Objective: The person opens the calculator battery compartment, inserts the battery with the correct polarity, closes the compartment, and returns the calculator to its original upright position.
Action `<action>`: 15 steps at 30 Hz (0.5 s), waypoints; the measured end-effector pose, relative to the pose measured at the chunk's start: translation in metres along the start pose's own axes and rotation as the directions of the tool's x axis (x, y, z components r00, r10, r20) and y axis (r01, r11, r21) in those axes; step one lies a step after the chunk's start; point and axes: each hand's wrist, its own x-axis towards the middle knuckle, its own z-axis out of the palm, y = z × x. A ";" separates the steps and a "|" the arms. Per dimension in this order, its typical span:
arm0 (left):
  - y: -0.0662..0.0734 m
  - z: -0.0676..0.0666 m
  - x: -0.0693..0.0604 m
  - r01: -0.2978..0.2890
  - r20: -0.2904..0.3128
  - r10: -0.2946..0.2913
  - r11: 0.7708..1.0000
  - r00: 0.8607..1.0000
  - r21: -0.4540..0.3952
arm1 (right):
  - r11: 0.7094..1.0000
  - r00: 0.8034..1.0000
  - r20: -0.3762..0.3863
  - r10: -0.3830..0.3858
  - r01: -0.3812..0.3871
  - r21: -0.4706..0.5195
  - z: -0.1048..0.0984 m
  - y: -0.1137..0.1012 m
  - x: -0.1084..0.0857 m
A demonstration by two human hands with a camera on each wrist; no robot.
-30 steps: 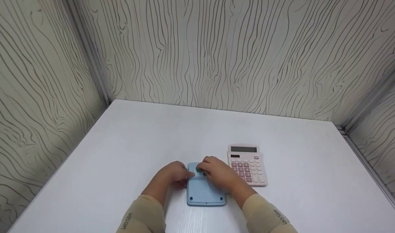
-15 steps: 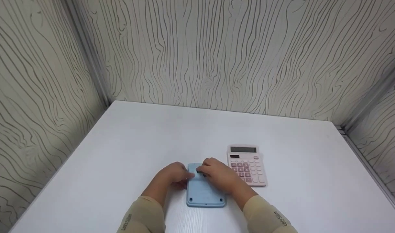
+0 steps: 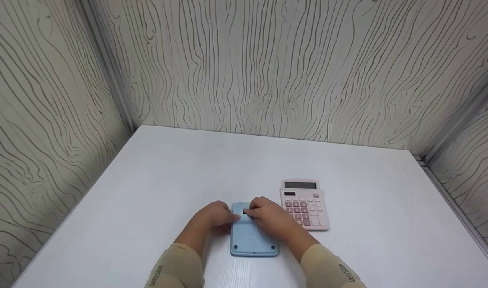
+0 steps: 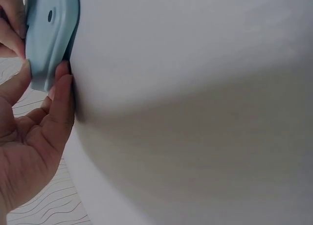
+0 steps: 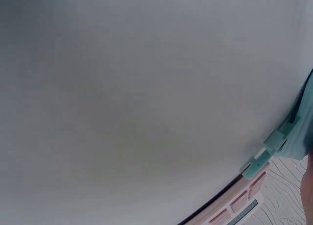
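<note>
A light blue calculator [image 3: 253, 236] lies face down on the table, a dark opening [image 3: 245, 212] near the far end of its back. My left hand [image 3: 219, 214] grips its left edge, thumb on the back and fingers at the side, as the left wrist view also shows. My right hand [image 3: 271, 218] bends over the far right part, fingertips at the opening. Whether they pinch a small thing there cannot be made out. In the right wrist view a small teal clip-shaped piece [image 5: 268, 151] lies between the blue calculator and a pink calculator [image 5: 230, 205].
The pink calculator [image 3: 305, 204] lies face up just right of my right hand. Around them is the white table [image 3: 180, 160], bounded by wood-grain patterned walls [image 3: 259, 72] at the back and both sides.
My right fingertips have shifted slightly over the opening. A greenish patch seen beside them a second ago no longer shows; the spot looks dark. The left hand holds still.
</note>
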 end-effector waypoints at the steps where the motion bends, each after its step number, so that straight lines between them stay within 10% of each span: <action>1: 0.000 0.000 0.000 0.001 0.001 -0.001 1.000 1.000 0.004 | 1.000 1.000 0.007 0.018 -0.018 0.012 -0.001 0.000 0.001; 15: 0.001 0.000 0.000 -0.013 0.022 0.013 1.000 1.000 -0.012 | 0.996 0.995 0.093 0.037 -0.044 0.079 -0.013 0.004 0.009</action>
